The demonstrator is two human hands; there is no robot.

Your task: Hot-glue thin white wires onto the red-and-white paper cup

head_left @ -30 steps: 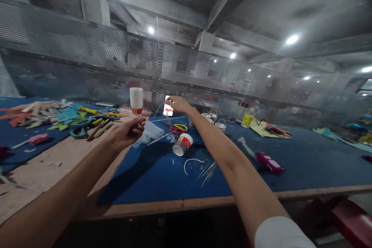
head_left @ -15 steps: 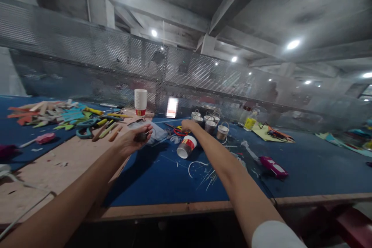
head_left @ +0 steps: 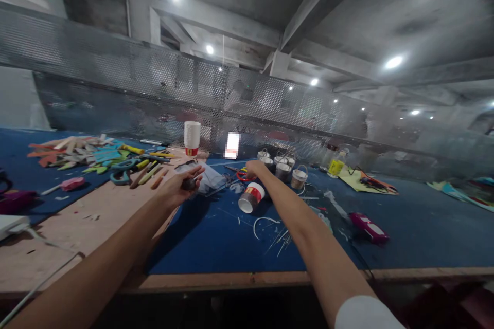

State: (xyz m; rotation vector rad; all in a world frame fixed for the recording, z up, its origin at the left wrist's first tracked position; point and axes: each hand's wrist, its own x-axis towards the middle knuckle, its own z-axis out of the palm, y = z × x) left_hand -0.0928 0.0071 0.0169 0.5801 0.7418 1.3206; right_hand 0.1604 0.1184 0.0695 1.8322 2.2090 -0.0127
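Note:
My left hand (head_left: 180, 186) is closed round a small dark object (head_left: 189, 183), too blurred to name, beside a clear plastic bag (head_left: 210, 179). Farther right, my right hand (head_left: 255, 168) reaches over the blue table to red-handled scissors (head_left: 242, 176); its fingers are bent down and mostly hidden, so their grip cannot be made out. Just in front of that hand a red and white paper cup (head_left: 251, 197) lies on its side, its mouth toward me. Several small cups with handles (head_left: 283, 169) stand to the right of my right hand.
A stack of paper cups (head_left: 192, 138) stands at the back. Coloured strips (head_left: 73, 151), teal scissors (head_left: 122, 172) and markers lie left. Right are a yellow-labelled bottle (head_left: 336, 164), a magenta object (head_left: 368, 227) and yellow paper (head_left: 357, 181). Thin offcuts (head_left: 283, 236) lie near the front.
The whole view has shifted slightly, so things appear a little farther right and lower. Both hands hold nearly the same poses and places over the table.

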